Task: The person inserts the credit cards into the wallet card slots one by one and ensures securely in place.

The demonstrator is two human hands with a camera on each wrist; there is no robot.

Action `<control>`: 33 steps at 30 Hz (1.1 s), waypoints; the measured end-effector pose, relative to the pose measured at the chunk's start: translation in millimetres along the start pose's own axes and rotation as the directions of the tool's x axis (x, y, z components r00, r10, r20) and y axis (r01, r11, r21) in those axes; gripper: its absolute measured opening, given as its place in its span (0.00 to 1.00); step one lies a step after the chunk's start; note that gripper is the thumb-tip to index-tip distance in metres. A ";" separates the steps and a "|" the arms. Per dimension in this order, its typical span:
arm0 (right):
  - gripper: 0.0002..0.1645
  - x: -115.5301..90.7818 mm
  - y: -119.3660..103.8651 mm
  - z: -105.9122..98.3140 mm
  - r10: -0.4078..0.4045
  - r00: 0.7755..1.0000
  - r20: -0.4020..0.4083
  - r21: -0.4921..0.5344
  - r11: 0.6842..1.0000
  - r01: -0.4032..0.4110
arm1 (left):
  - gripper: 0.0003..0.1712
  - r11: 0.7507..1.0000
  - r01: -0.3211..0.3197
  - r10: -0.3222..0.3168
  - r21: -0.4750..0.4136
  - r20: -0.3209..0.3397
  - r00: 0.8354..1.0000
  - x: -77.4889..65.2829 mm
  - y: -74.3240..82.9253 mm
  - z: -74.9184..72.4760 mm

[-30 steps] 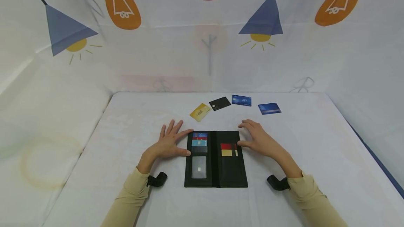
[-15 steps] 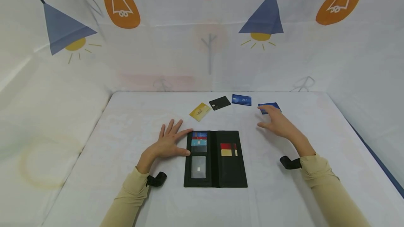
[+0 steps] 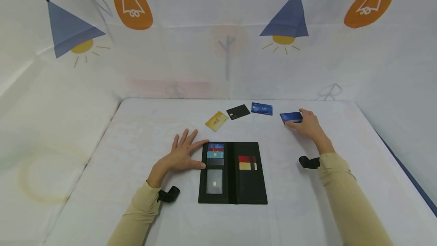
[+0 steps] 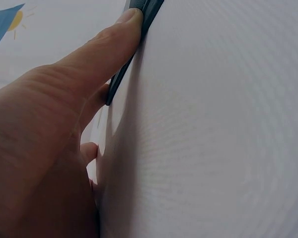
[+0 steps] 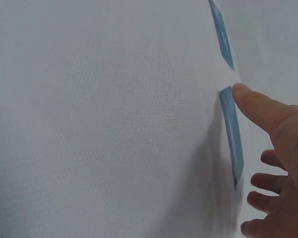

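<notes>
A black card wallet (image 3: 247, 187) lies opened out on the white table, with several cards in its slots. My left hand (image 3: 181, 156) rests at its left side, fingers spread. In the left wrist view the thumb (image 4: 97, 52) presses on the wallet's edge (image 4: 120, 82), and the index finger reaches its upper left corner. At the back right, my right hand (image 3: 310, 125) is over the right end of a blue card (image 3: 290, 117) with a pale stripe. In the right wrist view its thumb (image 5: 258, 106) touches this card (image 5: 232, 131), while the other fingers stand apart from it.
Left of the striped card lie a blue VIP card (image 3: 261, 108), a black card (image 3: 238, 112) and a yellow card (image 3: 216, 121). Behind the table hangs a white cloth (image 3: 191, 56) printed with lamps and bulbs. Black wrist mounts (image 3: 168, 194) jut inward from both sleeves.
From the wallet's right edge, my right hand has moved away to the back right and reached the striped blue card. My left hand and the wallet have stayed in place.
</notes>
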State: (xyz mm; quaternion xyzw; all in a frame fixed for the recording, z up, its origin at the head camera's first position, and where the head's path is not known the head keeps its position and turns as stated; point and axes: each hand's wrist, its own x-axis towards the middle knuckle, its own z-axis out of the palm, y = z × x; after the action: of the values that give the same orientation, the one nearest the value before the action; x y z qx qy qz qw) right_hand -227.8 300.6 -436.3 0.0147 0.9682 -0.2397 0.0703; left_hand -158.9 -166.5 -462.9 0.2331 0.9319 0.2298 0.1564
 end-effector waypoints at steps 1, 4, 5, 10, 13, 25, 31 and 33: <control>0.56 0.6 1.1 0.3 0.004 1.000 -0.004 0.003 1.000 -0.004 | 0.50 1.000 0.001 -0.001 -0.003 0.002 1.000 0.0 0.3 0.3; 0.58 1.8 3.0 1.2 0.027 1.000 -0.009 0.009 1.000 -0.027 | 0.50 1.000 0.005 -0.005 -0.011 0.004 1.000 0.2 1.0 1.0; 0.58 2.2 3.1 1.4 0.040 0.999 -0.008 0.012 0.999 -0.040 | 0.50 1.000 0.006 -0.006 -0.011 0.004 1.000 0.3 1.1 1.2; 0.62 3.5 0.1 2.0 0.110 0.994 0.006 0.028 0.994 -0.110 | 0.50 1.000 -0.001 0.001 -0.007 -0.008 1.000 0.5 -0.3 2.4; 0.63 3.3 -2.2 2.0 0.145 0.989 0.023 0.019 0.989 -0.146 | 0.50 1.000 -0.003 0.003 -0.008 -0.009 1.000 0.2 -0.9 3.1; 0.57 3.9 0.4 2.1 0.177 0.984 0.026 0.033 0.984 -0.178 | 0.50 1.000 0.002 -0.002 -0.016 0.001 1.000 0.2 0.2 1.6; 0.57 8.2 8.3 1.9 0.205 0.977 0.056 0.036 0.978 -0.207 | 0.49 1.000 0.003 -0.003 -0.018 0.001 1.000 0.2 1.0 1.1; 0.57 7.8 8.2 0.7 0.209 0.976 0.065 0.034 0.977 -0.211 | 0.49 1.000 0.002 -0.002 -0.020 0.000 1.000 0.1 1.1 1.1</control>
State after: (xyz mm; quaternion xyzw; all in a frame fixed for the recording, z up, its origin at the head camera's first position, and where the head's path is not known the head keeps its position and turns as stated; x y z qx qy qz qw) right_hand -234.9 307.5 -441.8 0.1111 0.9536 -0.2508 0.1243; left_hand -158.2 -165.2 -463.3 0.2306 0.9298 0.2387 0.1589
